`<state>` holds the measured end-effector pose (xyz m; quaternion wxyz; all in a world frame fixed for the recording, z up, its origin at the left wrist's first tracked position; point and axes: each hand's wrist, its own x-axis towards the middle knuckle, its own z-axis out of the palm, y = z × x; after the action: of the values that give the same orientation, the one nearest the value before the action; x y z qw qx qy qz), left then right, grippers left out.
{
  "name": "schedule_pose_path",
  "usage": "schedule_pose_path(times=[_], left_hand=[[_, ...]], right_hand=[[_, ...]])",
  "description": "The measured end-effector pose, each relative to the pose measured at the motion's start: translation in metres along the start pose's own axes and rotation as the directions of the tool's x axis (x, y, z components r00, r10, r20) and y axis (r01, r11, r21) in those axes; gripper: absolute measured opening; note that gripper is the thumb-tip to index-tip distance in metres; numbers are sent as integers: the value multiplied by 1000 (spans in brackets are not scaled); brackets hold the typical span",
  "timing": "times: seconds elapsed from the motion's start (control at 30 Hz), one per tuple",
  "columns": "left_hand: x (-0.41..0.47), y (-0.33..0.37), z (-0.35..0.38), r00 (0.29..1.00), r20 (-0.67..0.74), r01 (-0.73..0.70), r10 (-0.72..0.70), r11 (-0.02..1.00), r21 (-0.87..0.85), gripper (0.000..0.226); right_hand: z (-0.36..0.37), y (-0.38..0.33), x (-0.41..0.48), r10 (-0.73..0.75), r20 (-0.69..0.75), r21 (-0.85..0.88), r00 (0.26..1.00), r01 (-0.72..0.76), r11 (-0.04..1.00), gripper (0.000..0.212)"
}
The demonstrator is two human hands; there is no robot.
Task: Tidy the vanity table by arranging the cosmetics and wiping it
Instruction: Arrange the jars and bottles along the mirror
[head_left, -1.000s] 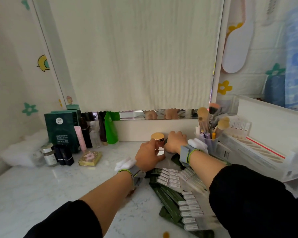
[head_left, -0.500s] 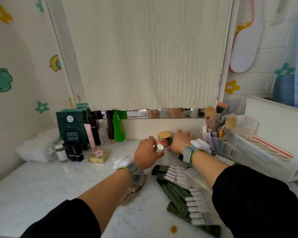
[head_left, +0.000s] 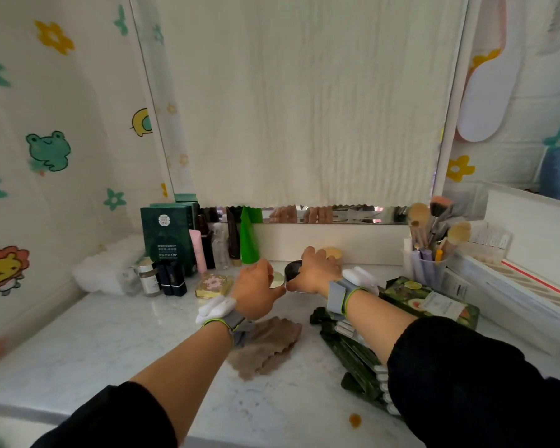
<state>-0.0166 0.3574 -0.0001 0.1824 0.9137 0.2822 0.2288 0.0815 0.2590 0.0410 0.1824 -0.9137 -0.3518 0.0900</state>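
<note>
The white marbled vanity table [head_left: 110, 344] stands against a mirror hung over with a cream ribbed cloth [head_left: 304, 108], and there are cartoon stickers on the walls either side. Both hands meet at the back middle of the top. The left hand [head_left: 256, 291] curls round a small pale round pot [head_left: 277, 280], with its thumb at the pot's near edge. The right hand [head_left: 317, 270] is arched over a black round jar [head_left: 293, 270], fingers on top and thumb at the front, gripping it. The two pots sit just beside each other, with a gold-lidded jar [head_left: 333, 252] behind the right hand's fingers. A brown wavy-edged cloth [head_left: 269, 347] lies on the marble beneath the left wrist. Under the right forearm is a fanned stack of dark green sachets [head_left: 349, 354], and beside it a green avocado-print mask packet [head_left: 434, 302]. At the back left stand a dark green box [head_left: 167, 234], a bright green tube [head_left: 249, 244] and a gold floral compact [head_left: 214, 282]. At the right is a clear cup of make-up brushes [head_left: 429, 260].
</note>
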Motion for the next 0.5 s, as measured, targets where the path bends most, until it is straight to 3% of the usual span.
schedule_pose_path(times=[0.27,0.5], left_hand=[[1,-47,-21,998,-52,44,-30,956,290,43],[3,-67,-23,999,-37,-3,15,953,302,42]], right_hand=[[25,-39,24,-72,45,49,996,69,996,72],[40,-50,43,-32,46,30,998,31,999,67]])
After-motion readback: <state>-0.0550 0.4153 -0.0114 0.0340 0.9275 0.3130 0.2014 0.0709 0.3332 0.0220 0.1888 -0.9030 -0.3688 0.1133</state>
